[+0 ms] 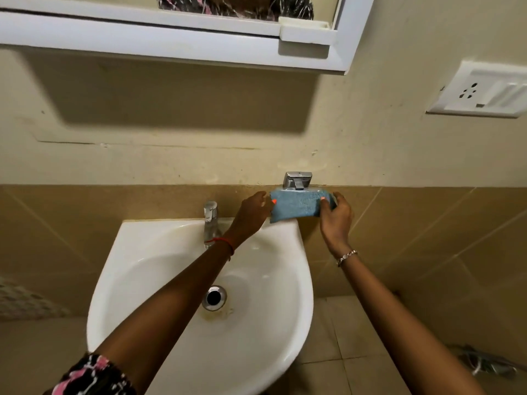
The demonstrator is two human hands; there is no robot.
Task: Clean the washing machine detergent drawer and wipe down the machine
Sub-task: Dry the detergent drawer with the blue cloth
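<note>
Orange-painted thumbnails lie on the front face of a blue cloth (pixel 299 206), one at each end. The left hand (pixel 255 208) pinches the cloth's left edge under its thumb, with the other fingers hidden behind the fabric. The right hand (pixel 336 216) grips the right end, its thumb on the front and its fingers curled round the back.

The cloth is a small, nubbly, towel-like piece in pale blue. It looks folded into a thick oblong and is held flat and stretched between the two hands, long side level. It hangs against the brown wall tiles, directly under a chrome wall tap (pixel 297 180), and its upper edge reaches the tap's base. Its lower left corner comes down to the rear right corner of the white wash basin (pixel 159 280); whether they touch cannot be told.

A red thread (pixel 225 244) circles the left wrist and a chain bracelet (pixel 346 256) the right. The left forearm crosses over the basin bowl, passing beside the basin tap (pixel 210 216) and above the drain (pixel 214 297). A patterned sleeve (pixel 94 376) shows at the lower left. Higher on the wall hang a white-framed mirror (pixel 199 49) and, to the right, a white socket plate (pixel 482 91).
</note>
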